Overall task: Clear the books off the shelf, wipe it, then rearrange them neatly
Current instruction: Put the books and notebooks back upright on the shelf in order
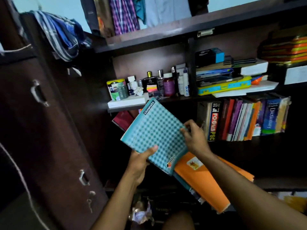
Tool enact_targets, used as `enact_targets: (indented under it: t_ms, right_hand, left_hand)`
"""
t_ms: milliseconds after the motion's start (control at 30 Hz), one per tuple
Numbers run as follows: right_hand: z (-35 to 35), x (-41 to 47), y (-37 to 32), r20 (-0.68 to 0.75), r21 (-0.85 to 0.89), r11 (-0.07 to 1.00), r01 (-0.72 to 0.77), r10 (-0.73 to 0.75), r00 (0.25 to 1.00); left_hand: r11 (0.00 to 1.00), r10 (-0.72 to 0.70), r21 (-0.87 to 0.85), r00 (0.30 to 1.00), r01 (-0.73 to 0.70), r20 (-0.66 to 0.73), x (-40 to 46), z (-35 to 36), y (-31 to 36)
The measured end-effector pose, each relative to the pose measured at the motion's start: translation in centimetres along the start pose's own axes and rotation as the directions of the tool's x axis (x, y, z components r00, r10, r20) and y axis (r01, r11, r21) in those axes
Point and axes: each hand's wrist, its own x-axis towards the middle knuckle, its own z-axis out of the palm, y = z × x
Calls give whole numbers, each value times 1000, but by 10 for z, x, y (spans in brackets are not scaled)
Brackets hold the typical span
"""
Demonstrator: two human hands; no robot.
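A teal dotted notebook [154, 133] is tilted in front of the dark wooden shelf unit [149, 41]. My left hand [141, 161] grips its lower edge, thumb on the cover. My right hand [193, 136] pinches its right edge. Under the notebook an orange book [204, 180] and other books slant out of the lower shelf. A maroon book [123, 119] leans behind the notebook's top left corner. A row of upright books [245, 118], including a blue dictionary, stands in the right compartment.
Bottles and a tin [149, 85] crowd the middle shelf's left part. Flat stacked books and boxes [229, 80] fill its right part. An open wardrobe door [41, 130] with handles stands at the left. Clothes [61, 34] hang above. Crumpled wrappers [141, 214] lie below.
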Motion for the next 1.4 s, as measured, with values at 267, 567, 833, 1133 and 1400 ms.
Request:
enact_targets:
  t_ms: [267, 567, 833, 1133, 1400]
  right_hand:
    - [84, 3, 0, 290, 16, 999, -28, 22, 957]
    - [140, 59, 10, 297, -221, 958, -182, 244, 923]
    - [176, 80, 35, 243, -323, 930, -175, 260, 934]
    - [163, 91, 56, 204, -285, 922, -261, 325, 924]
    - [160, 93, 57, 235, -248, 932, -264, 322, 917]
  left_hand:
    - [826, 353, 562, 818, -44, -455, 8, -85, -22]
    - [693, 457, 721, 765, 14, -453, 30, -73, -16]
    - [686, 335, 725, 858, 61, -390, 40, -70, -47]
    - [640, 398, 768, 847, 19, -352, 59, -28, -68]
    - [641, 471, 763, 828, -84, -305, 77, -7, -83]
